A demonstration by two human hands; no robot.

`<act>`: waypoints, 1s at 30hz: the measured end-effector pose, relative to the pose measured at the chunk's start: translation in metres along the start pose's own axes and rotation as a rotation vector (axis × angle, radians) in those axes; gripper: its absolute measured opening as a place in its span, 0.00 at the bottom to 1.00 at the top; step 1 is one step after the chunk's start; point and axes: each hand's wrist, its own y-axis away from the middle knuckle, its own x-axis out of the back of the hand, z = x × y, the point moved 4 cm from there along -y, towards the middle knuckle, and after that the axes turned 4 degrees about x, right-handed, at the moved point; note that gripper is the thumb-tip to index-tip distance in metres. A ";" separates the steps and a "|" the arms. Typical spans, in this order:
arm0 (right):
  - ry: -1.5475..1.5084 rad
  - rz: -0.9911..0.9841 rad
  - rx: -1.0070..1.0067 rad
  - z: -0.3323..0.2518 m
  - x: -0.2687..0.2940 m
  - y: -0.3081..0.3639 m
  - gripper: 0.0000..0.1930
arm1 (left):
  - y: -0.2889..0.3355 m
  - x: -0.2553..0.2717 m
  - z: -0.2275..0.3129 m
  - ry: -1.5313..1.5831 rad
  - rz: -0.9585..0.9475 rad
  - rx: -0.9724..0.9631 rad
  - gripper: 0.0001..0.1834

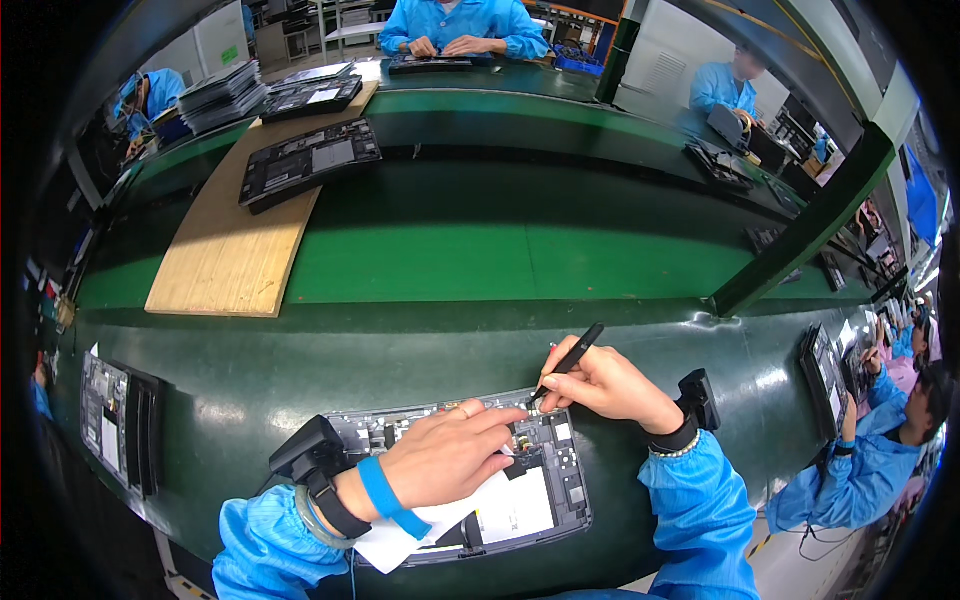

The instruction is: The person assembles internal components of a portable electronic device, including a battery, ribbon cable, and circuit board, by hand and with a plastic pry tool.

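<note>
Leaning over a green workbench (250, 375), a person in blue sleeves works with two bare hands on an opened flat electronic device (572, 470), its inner parts facing up. The device lies in the lower middle of the view, directly in front of the person and slightly tilted. The right hand (612, 388) pinches a black pen-shaped tool (578, 352) between thumb and forefinger, the other fingers curled beneath. The tool slants down to the left, its tip at the device's far edge; whether it touches a part is too small to tell. The left hand (440, 462) reaches across the device from the left, fingers stretched forward and loosely spread, the foremost fingertip just beside the tool's tip. Its underside is hidden, so I cannot tell whether it pinches anything. A white sheet (392, 546) shows below that hand, partly over the device's near edge (a blue band (378, 488) circles the wrist above it).

For good work here, I would judge, the left hand should steady the device without pressing on bare components, and keep its fingertip clear of the point. The right hand does best with a light grip, small controlled movements and a clear sightline to the tip.
</note>
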 end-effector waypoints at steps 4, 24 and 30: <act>0.056 -0.006 -0.012 -0.004 -0.002 -0.001 0.06 | -0.006 0.007 0.004 -0.017 -0.117 0.044 0.08; -0.520 0.360 0.266 -0.044 -0.114 0.057 0.09 | 0.085 0.010 0.010 0.936 0.236 0.646 0.10; -0.462 0.282 0.188 -0.048 -0.128 0.047 0.09 | 0.103 0.022 0.006 0.637 0.263 0.572 0.10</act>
